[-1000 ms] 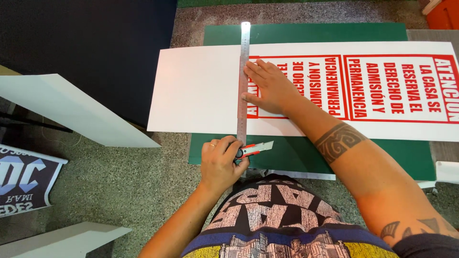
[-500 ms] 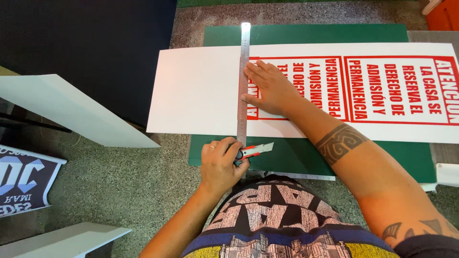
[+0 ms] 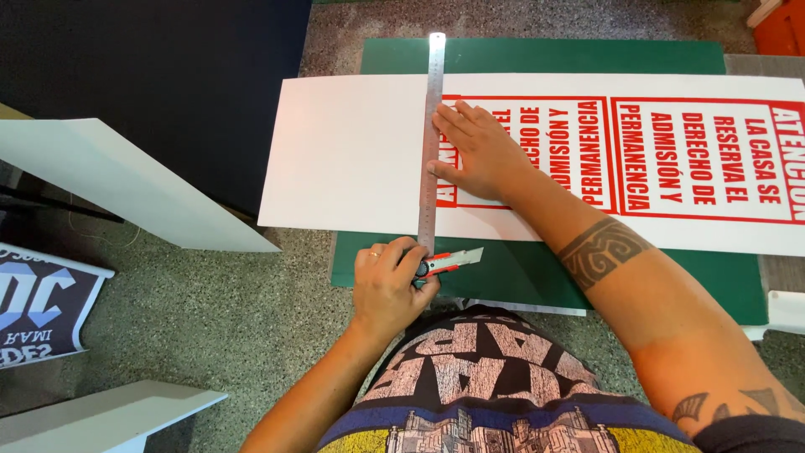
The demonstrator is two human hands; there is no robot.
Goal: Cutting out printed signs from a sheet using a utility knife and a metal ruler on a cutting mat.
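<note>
Cutting step in hand: right hand (image 3: 480, 153) spread flat, pinning long steel ruler (image 3: 430, 143) across white red-lettered sign board (image 3: 352, 159) on green mat (image 3: 537, 273). Left hand (image 3: 390, 289) clenched around orange-grey utility knife (image 3: 449, 262) at ruler's near end; blade contact probably hidden. Next: steady pull along ruler edge.

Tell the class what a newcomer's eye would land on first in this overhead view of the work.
The big white sign board with red printed panels lies across a green cutting mat on the floor. A steel ruler runs across the board, pressed flat by the right hand. At the near edge, the left hand has its grip on a utility knife by the ruler's end.
</note>
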